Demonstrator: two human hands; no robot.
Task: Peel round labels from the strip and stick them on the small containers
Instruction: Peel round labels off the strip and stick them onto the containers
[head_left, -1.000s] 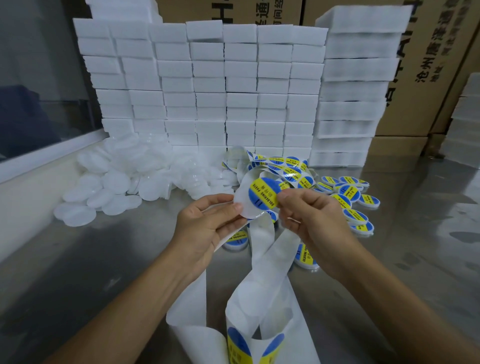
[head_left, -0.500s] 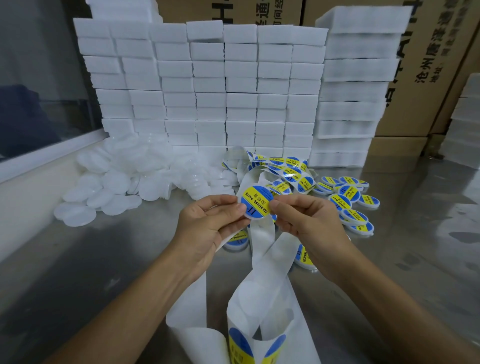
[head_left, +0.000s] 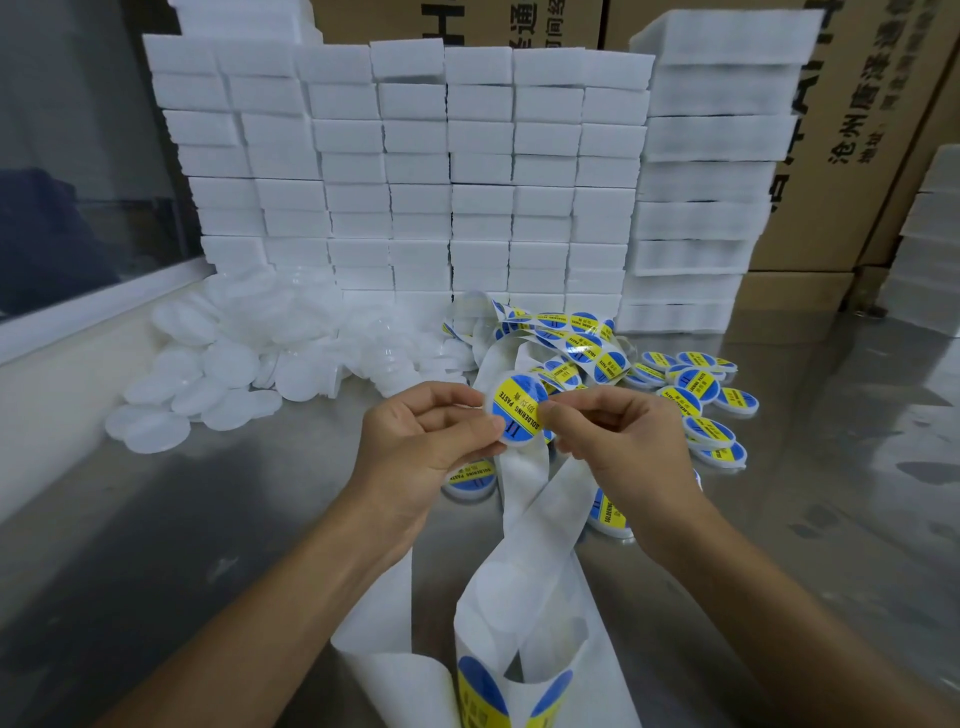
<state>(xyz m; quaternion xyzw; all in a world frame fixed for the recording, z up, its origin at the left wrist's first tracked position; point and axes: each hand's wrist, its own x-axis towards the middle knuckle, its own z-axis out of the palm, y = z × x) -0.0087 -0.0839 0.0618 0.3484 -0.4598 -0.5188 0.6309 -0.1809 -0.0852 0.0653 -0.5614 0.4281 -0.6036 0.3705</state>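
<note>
While both my left hand (head_left: 431, 441) and right hand (head_left: 618, 441) pinch one labelled container (head_left: 517, 413) | dozen-ish done (head_left: 696, 395) | big blank pile (head_left: 234, 364) left

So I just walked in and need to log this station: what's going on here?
A person is labelling small round containers. Both hands, left hand and right hand, pinch one container above the steel table, with a blue and yellow "Soldering Paste" label on its face. The spent backing strip trails below. Labelled containers lie to the right, unlabelled white ones to the left.
</note>
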